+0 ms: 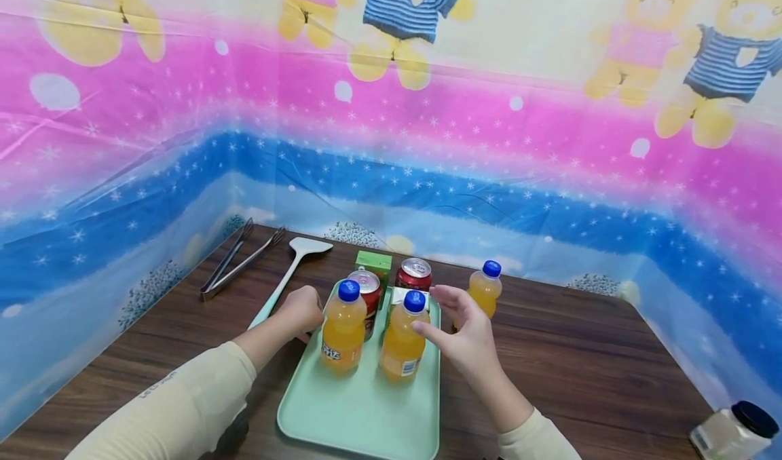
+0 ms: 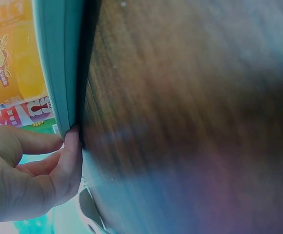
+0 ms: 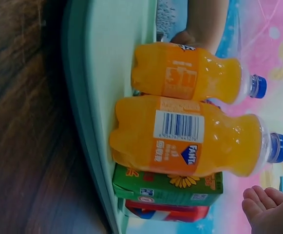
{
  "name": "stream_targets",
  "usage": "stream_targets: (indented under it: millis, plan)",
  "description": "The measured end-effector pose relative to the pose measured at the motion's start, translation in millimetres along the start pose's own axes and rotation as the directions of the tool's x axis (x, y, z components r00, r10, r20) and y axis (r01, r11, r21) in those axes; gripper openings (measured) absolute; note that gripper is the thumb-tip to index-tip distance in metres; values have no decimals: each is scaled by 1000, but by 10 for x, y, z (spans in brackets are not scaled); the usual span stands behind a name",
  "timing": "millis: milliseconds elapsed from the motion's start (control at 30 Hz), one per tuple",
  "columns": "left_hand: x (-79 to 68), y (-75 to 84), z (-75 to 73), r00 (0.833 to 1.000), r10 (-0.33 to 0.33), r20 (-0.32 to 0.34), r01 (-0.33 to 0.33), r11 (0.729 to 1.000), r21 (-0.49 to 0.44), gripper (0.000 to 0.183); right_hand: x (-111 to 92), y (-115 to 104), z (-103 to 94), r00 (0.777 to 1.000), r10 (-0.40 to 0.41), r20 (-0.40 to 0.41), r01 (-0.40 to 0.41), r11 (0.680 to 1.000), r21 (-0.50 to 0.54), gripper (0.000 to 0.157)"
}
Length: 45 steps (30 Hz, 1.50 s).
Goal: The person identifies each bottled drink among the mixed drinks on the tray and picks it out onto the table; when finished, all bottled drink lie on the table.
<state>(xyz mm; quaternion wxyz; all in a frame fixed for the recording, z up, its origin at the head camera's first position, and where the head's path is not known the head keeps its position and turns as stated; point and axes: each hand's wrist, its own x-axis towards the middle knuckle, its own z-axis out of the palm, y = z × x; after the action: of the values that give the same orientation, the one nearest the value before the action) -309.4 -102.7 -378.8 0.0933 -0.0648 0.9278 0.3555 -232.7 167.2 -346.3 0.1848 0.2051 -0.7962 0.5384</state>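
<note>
A pale green tray (image 1: 360,419) lies on the wooden table and carries drinks. Toward its middle stand two orange soda bottles with blue caps, a left bottle (image 1: 342,328) and a right bottle (image 1: 403,345). Behind them are two red cans, a nearer can (image 1: 371,298) and a farther can (image 1: 414,270), plus a green carton (image 1: 374,263) and a second carton (image 1: 400,296), partly hidden. My left hand (image 2: 34,175) pinches the tray's left rim between thumb and fingers. Beside the right bottle's neck, my right hand (image 1: 467,328) is spread; in the right wrist view its fingers (image 3: 263,202) are apart from the bottle.
Another orange soda bottle (image 1: 487,287) stands on the table right of the tray. Metal tongs (image 1: 244,260) and a white-headed spatula (image 1: 287,270) lie at the back left. A black-lidded jar (image 1: 730,433) is at the front right. Patterned cloth (image 1: 391,121) surrounds the table's back and sides.
</note>
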Motion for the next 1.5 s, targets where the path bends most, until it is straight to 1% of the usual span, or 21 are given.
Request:
stream_targets:
  millis: [133,267,433,800,933,1067,1200,1333,1500]
  plan:
    - [-4,1,1,1000,3,-5,-3,1000,-1,4,-19,-1,45,1000,10,15,-11,1000,9,57]
    - [-23,0,-3,1000,13,-12,-14,1000,-9,7,-31,-5,87,999,45,20,-45,999,23,56]
    - [-25,-18,-2,1000,23,-12,-23,1000,-6,5,-38,8,140,998,64,26,-65,997,40,55]
    - [-26,-24,-9,999,32,-4,-32,999,-9,8,-30,3,197,994,98,52,-99,995,30,59]
    - [-22,-27,-7,1000,27,0,-27,1000,-14,7,-31,3,217,992,114,53,-115,993,29,58]
    - [-19,-31,2,1000,27,4,-26,999,-27,6,-39,13,230,990,134,49,-134,991,7,58]
    - [-17,-28,4,1000,24,3,-23,999,-24,6,-49,24,242,989,141,48,-141,990,-6,59]
    - [-16,-22,-5,1000,19,-1,-19,1000,-19,8,-51,36,254,989,140,44,-141,990,5,58]
    - [-20,-24,-19,1000,24,-3,-24,1000,-17,9,-47,37,262,992,118,38,-119,993,12,57]
